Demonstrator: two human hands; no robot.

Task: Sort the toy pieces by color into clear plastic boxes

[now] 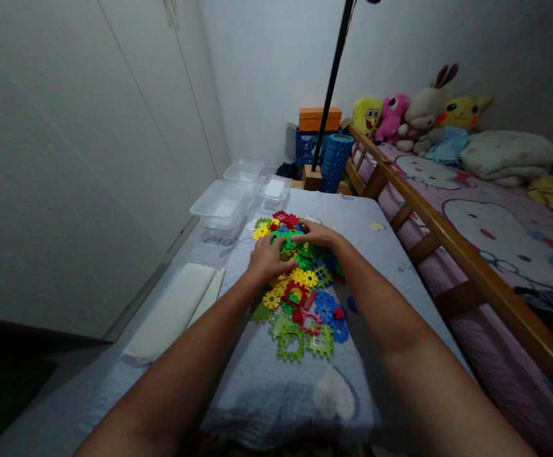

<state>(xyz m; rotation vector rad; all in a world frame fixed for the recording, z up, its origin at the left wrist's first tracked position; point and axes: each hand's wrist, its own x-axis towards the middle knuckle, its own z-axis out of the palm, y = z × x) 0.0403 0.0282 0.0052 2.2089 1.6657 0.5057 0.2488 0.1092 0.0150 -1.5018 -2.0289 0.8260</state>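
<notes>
A heap of plastic building pieces in green, yellow, red and blue lies on a cloth-covered table. My left hand rests on the heap's left side, fingers spread and curved over the pieces. From the other side, my right hand reaches over the top of the heap with its fingers apart. Neither hand shows a piece gripped in it. Closer to me lie yellow flower-shaped discs, blue discs, a red square frame and light green square frames. Pieces under my palms are partly hidden.
Clear plastic containers stand at the table's back left. A folded white cloth lies along the left side. A wooden bed rail runs on the right. Behind the table are a black pole and a blue foam roller.
</notes>
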